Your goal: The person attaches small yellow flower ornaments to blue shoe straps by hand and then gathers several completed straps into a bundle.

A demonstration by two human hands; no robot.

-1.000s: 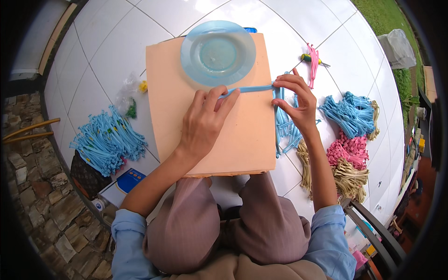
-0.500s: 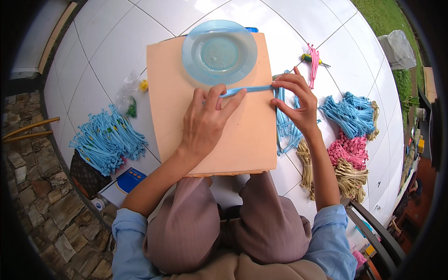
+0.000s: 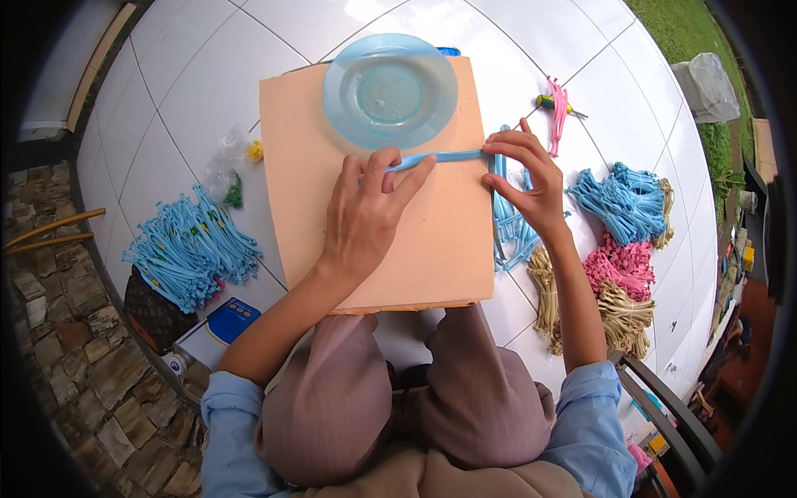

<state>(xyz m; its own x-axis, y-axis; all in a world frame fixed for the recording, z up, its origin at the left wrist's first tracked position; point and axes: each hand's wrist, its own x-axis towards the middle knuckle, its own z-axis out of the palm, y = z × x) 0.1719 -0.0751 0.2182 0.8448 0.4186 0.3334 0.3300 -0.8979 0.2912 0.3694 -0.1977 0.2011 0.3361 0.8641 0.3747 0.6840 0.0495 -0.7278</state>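
Observation:
Stretched level between my hands is a light-blue strip [image 3: 455, 156], just below a blue glass plate [image 3: 342, 124]. Fingers of my left hand [image 3: 362, 203] press on the strip's left part, with the index fingertip on top of it. My right hand [image 3: 527, 178] pinches its right end at the edge of the peach board [image 3: 382, 266], the other fingers raised. The board lies across my knees. Loose blue strips [image 3: 519, 236] lie on the floor beside the board, partly behind my right hand.
Bundles of blue [image 3: 618, 203], pink [image 3: 621, 270] and beige strips [image 3: 623, 317] lie at the right. A green-handled tool [image 3: 545, 102] touches pink strips [image 3: 559, 124]. Another blue pile [image 3: 191, 249] lies left, near a clear bag [image 3: 228, 162] and a blue-and-white box [image 3: 232, 319].
Almost nothing differs. The board and the plate have shifted very slightly, and both hands keep their hold on the blue strip.

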